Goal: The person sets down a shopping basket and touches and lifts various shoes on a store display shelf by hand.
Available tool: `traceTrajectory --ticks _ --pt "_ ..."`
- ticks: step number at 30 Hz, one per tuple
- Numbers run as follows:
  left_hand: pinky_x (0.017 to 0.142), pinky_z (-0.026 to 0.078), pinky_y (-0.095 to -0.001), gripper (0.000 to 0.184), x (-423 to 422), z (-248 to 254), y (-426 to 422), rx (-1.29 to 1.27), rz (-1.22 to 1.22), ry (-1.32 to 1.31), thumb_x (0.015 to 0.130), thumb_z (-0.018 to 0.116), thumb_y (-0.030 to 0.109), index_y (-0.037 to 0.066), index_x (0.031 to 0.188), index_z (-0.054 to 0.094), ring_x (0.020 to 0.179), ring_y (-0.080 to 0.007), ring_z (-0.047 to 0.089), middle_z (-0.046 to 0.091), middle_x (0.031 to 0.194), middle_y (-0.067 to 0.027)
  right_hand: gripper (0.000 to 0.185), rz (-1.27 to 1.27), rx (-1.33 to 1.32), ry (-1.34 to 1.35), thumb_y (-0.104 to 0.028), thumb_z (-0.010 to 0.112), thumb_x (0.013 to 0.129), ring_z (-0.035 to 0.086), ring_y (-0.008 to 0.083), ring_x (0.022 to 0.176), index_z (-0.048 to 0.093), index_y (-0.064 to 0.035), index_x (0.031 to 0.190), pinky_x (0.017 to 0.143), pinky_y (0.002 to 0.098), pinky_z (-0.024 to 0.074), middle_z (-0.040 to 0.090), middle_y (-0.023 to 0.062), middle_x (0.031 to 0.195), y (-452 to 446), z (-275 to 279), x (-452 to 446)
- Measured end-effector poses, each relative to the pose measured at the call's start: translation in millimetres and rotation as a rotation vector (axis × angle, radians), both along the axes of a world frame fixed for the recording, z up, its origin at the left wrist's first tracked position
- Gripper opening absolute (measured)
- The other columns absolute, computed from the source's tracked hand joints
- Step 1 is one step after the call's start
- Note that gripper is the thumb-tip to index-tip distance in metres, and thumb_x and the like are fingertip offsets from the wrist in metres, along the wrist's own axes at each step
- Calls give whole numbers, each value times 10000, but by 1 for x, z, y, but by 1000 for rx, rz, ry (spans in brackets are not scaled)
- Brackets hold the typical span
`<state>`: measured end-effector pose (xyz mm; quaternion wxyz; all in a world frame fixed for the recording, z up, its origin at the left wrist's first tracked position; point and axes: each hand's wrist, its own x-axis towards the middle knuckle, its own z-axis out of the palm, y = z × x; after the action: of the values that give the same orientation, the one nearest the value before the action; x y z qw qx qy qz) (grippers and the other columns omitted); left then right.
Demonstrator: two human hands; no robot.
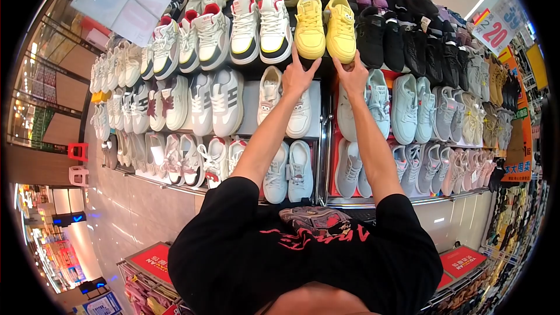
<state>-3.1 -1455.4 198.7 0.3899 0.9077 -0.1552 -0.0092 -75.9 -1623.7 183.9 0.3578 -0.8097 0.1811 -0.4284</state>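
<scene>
A pair of yellow lace-up sneakers stands side by side on the upper row of the shoe rack, toes toward me. My left hand (300,76) has its thumb and fingers around the toe of the left yellow sneaker (310,23). On the right yellow sneaker (340,26), my right hand (352,76) grips the toe in the same way, fingers partly hidden under the sole. White sneakers with dark toes and red linings (275,26) sit to the left of the pair. Black shoes (370,36) are close on the right.
Below my hands, lower rows hold white sneakers (227,102), pale green sneakers (405,109) and grey sneakers (350,166). A metal post (325,140) divides the rack. Price sign (494,26) hangs at right. Red stools (77,151) stand on the left floor.
</scene>
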Motion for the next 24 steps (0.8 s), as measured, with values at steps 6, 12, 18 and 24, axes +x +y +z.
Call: traceTrajectory --ticks 6,12,18,24 --pt "805 550 -540 1068 1 7 -2 71 -22 103 885 533 745 168 1627 26 919 -484 697 709 1001 -315 698 -29 -9 15 -381 848 799 626 231 493 589 33 1297 528 343 505 622 87 585 0 -2 1" --pt "787 545 -514 1089 5 -1 -3 48 -16 100 876 580 721 144 1625 39 882 -446 709 724 888 -235 699 -19 10 22 -374 848 802 630 230 493 582 34 1303 524 339 502 624 88 584 2 0 0" --pt "854 546 -506 1206 2 22 -5 95 -12 35 774 694 725 102 1606 82 965 -437 708 721 1010 -265 628 -21 39 5 -365 855 794 631 211 495 606 -31 1263 529 325 507 627 77 586 5 8 -3" --pt "754 561 -510 1198 7 17 -15 73 29 -12 763 721 704 44 1570 131 842 -453 710 726 928 -261 667 -29 39 17 -385 880 758 613 183 502 608 -48 1265 550 306 515 608 60 588 4 7 -4"
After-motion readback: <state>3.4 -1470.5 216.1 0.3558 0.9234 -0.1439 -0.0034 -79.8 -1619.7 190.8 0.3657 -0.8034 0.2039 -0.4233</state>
